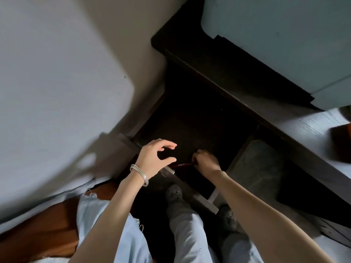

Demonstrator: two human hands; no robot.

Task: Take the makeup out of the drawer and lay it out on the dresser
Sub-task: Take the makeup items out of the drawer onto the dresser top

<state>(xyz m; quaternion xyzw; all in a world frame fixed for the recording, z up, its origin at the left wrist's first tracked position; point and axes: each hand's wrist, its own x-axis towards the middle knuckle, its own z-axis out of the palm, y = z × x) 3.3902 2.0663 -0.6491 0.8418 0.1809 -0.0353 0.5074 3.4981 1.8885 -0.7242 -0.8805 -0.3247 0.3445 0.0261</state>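
The dark drawer [190,128] stands pulled out below the dresser top [311,126]; its inside is in deep shadow. My right hand [206,160] is down in the drawer, fingers curled round one end of a slim dark-red makeup tube [181,165] with pale lettering. My left hand [154,156], bangles on the wrist, hovers over the drawer's near left corner with fingers spread and curved, holding nothing. A clear item [167,170] lies under its thumb at the drawer front.
A white wall [57,73] closes the left side. A pale blue-grey box [284,35] sits on the dresser at the back. A dark brown object [341,135] lies on the dresser top at the right edge. My feet [173,194] stand below the drawer front.
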